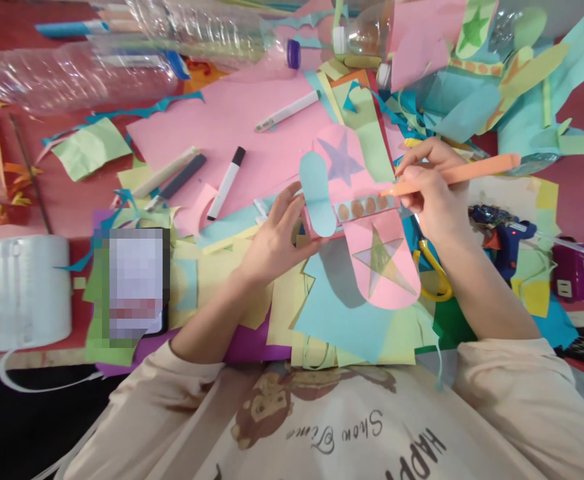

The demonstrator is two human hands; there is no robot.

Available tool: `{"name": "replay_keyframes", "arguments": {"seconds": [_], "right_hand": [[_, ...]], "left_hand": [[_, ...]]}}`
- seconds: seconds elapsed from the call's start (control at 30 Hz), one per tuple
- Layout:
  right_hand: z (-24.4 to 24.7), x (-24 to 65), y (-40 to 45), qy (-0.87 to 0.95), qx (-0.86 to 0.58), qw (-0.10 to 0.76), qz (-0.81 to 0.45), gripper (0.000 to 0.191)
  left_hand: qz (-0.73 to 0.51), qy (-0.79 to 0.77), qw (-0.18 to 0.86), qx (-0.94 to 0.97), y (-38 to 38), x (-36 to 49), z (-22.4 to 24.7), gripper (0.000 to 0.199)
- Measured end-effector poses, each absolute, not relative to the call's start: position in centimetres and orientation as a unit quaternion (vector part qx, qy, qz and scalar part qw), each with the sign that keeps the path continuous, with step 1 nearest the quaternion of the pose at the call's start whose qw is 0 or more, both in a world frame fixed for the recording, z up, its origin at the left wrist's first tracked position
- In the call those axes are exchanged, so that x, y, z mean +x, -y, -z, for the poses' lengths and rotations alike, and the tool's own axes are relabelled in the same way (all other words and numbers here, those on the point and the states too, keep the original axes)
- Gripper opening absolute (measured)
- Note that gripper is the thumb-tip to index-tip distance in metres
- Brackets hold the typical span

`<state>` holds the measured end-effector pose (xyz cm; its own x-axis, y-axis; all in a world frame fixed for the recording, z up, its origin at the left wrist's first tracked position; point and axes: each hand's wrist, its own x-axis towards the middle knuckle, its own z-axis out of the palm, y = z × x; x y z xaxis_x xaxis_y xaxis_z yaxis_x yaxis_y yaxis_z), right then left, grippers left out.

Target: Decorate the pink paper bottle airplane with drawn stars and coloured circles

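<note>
A pink paper airplane [387, 260] has a star on each wing, a light blue rounded tail piece [317, 193] and a light blue strip [365, 209] with several brown dots. My left hand [277, 243] is closed around its tail end, fingers on the far side and thumb on the near side. Between the fingers of my right hand [435, 190] is an orange marker [477, 170]. Its tip points left and meets the strip's upper edge near the dots; whether it touches I cannot tell. Yellow-handled scissors [435, 270] lie partly under my right wrist.
Plastic bottles [82, 77] lie along the back. Several markers [227, 183] rest on pink paper [212, 127]. A phone [137, 280] and a white device [31, 290] are at left, a blue glue gun [509, 240] at right. Paper scraps [342, 313] cover the front.
</note>
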<state>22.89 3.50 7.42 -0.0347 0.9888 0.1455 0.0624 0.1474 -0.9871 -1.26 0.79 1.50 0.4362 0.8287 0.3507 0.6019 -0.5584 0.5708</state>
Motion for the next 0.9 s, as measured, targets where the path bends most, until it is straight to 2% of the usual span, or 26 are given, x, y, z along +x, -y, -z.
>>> {"name": "replay_keyframes", "arguments": {"seconds": [0.13,0.3,0.4,0.53,0.73,0.9], "right_hand": [[-8.1,22.1,-2.9,0.593,-0.435,0.446,-0.510,0.021],[-8.5,21.5,-2.6,0.623,-0.402,0.411,-0.531,0.014],[-8.6,21.2,-2.5,0.631,-0.401,0.389,-0.538,0.012],[-8.7,20.5,-2.1,0.626,-0.422,0.387,-0.530,0.014],[-7.9,19.8,-1.6,0.659,-0.440,0.411,-0.450,0.028],[-7.6,19.8,-1.8,0.650,-0.450,0.409,-0.456,0.028]], "left_hand": [[-0.308,-0.436,0.170,0.828,-0.2,-0.7,-0.7,0.070],[-0.353,-0.416,0.237,0.804,0.3,-0.5,0.6,0.083],[-0.388,-0.412,0.257,0.783,0.5,-0.4,1.0,0.073],[-0.344,-0.402,0.238,0.815,0.4,-0.4,0.4,0.053],[-0.354,-0.379,0.232,0.823,0.2,-0.4,-0.2,0.049],[-0.364,-0.309,0.228,0.849,-0.5,-1.0,-0.3,0.032]]}}
